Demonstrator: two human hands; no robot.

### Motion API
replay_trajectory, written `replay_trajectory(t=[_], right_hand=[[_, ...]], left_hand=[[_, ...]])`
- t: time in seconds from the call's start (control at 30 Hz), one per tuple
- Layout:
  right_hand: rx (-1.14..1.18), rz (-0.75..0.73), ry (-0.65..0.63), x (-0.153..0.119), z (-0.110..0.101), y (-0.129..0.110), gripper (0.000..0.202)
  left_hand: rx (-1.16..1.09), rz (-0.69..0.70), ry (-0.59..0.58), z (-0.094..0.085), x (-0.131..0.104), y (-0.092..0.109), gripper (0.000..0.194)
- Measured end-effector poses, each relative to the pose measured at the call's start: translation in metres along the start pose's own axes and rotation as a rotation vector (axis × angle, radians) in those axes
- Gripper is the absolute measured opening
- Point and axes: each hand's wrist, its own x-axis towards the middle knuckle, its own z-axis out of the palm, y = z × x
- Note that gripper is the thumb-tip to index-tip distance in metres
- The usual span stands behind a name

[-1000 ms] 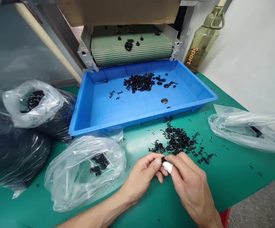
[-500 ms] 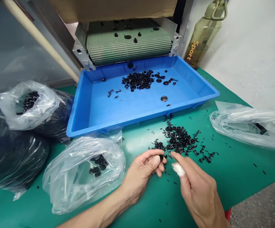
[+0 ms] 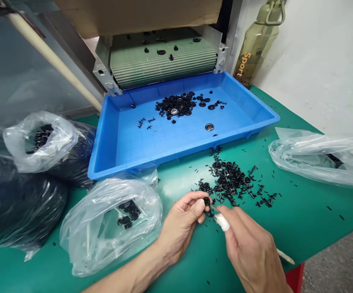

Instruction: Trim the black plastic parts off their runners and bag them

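Observation:
Between thumb and fingertips, my left hand (image 3: 185, 219) pinches a small round black plastic part (image 3: 206, 201). My right hand (image 3: 249, 244), its thumb wrapped in white, is closed around a slim tool (image 3: 285, 256). The tool's pale rear end sticks out behind the hand, and its thin metal tip points at the black part, close to or touching it; I cannot tell which. Just beyond both hands lies a pile of black plastic pieces (image 3: 229, 177), some still on branched sprues. Near my left forearm is an open clear plastic bag (image 3: 88, 228) with several black parts inside.
A blue tray (image 3: 164, 160) holding black parts stands below a green conveyor belt (image 3: 164, 67) carrying more. Filled plastic bags (image 3: 18, 203) sit at left, another clear bag (image 3: 310, 162) at right. A bottle (image 3: 256, 44) stands by the wall. Black scraps dot the green table (image 3: 301, 215).
My right hand has moved closer to my left, and the tool's tip and pale end now show. A falling part has landed in the tray. The view has shifted slightly.

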Motion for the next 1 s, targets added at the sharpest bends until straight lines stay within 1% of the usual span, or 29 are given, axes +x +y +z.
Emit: replay_trajectory(t=[0.17,0.27,0.53,0.7,0.83,0.9,1.0], right_hand=[[-0.002,0.017,-0.011,-0.003,0.002,-0.001,0.03],[-0.014,0.028,0.005,-0.001,0.003,-0.002,0.03],[-0.061,0.019,0.043,0.004,0.001,-0.005,0.031],[-0.108,-0.001,0.063,0.007,-0.001,-0.008,0.033],[-0.107,0.006,0.072,0.004,0.002,-0.012,0.031],[-0.027,0.066,0.013,0.002,0.003,-0.011,0.03],[0.216,0.233,-0.208,0.002,0.003,-0.003,0.025]], left_hand=[[-0.044,0.002,-0.057,0.001,0.0,0.002,0.02],[-0.046,-0.004,-0.092,0.001,0.0,0.003,0.015],[-0.054,-0.01,-0.103,0.001,0.0,0.004,0.015],[0.033,0.012,-0.114,0.0,-0.001,0.0,0.025],[0.14,0.084,-0.098,0.0,-0.002,-0.001,0.017],[0.213,0.122,-0.073,0.0,-0.002,-0.002,0.015],[0.27,0.158,-0.062,0.001,-0.002,-0.003,0.017]])
